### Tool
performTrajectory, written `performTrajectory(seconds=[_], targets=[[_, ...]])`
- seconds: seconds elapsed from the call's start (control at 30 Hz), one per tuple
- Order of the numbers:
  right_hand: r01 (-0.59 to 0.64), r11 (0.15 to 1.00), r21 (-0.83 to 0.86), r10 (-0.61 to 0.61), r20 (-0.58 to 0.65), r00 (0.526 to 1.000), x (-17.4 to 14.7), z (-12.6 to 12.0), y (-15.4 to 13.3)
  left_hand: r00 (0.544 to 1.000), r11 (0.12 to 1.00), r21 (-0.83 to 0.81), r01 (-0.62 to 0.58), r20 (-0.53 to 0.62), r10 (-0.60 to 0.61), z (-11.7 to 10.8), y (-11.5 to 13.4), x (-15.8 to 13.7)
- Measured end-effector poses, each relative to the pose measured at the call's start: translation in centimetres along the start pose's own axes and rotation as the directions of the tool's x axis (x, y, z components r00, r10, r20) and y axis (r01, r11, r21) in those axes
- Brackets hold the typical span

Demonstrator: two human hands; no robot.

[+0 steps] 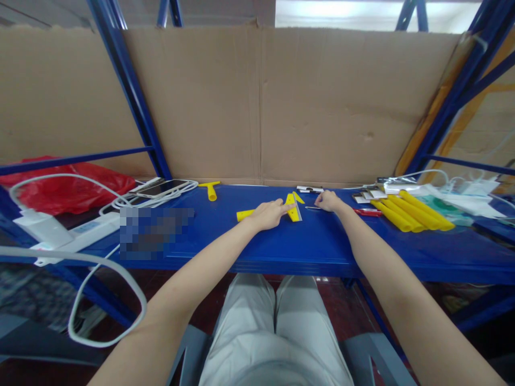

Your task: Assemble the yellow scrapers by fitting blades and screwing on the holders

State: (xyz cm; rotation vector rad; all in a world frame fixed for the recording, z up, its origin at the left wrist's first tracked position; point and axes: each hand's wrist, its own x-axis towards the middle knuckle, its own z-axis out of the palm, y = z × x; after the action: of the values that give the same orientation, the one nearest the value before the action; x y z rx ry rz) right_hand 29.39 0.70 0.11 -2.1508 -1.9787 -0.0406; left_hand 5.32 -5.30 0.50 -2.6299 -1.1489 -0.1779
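My left hand (270, 215) lies over the handle of a yellow scraper (293, 213) and grips it against the blue table. The scraper's wide head, edged with a thin metal blade, points right, and its handle end shows left of my wrist. A small loose-looking yellow piece (298, 198) is beside the head; I cannot tell whether it is attached. Just to the right, my right hand (329, 201) is closed in a pinch on a thin metal-shafted tool (311, 207), its tip towards the blade. The tool's other end is hidden by my fingers.
Another yellow scraper (211, 191) stands at the back left. Several yellow handles (418, 212) lie at the right near a red object (368, 213). White-and-black small items (309, 189) sit at the back. Cables, a power strip (86, 233) and a red bag (68, 185) occupy the left; cardboard (257, 107) walls the back.
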Motion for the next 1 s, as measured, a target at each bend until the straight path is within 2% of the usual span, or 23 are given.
performTrajectory(seconds=[0.1, 0.23, 0.43, 0.6, 0.77, 0.87, 1.0], targets=[[0.019, 1.000, 0.016, -0.019, 0.024, 1.000, -0.1, -0.1, 0.0, 1.000, 1.000, -0.001, 0.002, 0.000, -0.002, -0.1, 0.0, 0.0], [-0.021, 1.000, 0.018, 0.020, 0.038, 0.999, -0.8, -0.4, -0.4, 1.000, 1.000, 0.002, 0.011, -0.004, -0.011, -0.2, 0.1, -0.1], [0.011, 0.997, 0.074, -0.008, -0.044, 0.999, -1.4, -0.7, -1.1, 1.000, 1.000, 0.008, 0.009, -0.013, -0.009, 0.0, -0.1, 0.0], [0.214, 0.939, 0.269, -0.175, -0.162, 0.971, -1.3, -0.5, -2.0, 0.993, 0.994, 0.002, 0.106, -0.056, -0.106, 0.0, -0.2, 0.1], [0.463, 0.747, 0.477, -0.392, -0.247, 0.886, -1.8, 0.4, -4.2, 0.969, 0.974, -0.033, 0.226, -0.094, -0.228, -0.2, -0.3, 0.1], [0.553, 0.677, 0.485, -0.469, -0.294, 0.833, -2.0, 1.0, -5.3, 0.964, 0.968, -0.051, 0.247, -0.090, -0.251, -0.2, -0.3, 0.1], [0.601, 0.682, 0.416, -0.496, -0.341, 0.799, -1.9, 1.5, -5.8, 0.964, 0.967, -0.060, 0.248, -0.084, -0.253, -0.3, -0.1, 0.1]])
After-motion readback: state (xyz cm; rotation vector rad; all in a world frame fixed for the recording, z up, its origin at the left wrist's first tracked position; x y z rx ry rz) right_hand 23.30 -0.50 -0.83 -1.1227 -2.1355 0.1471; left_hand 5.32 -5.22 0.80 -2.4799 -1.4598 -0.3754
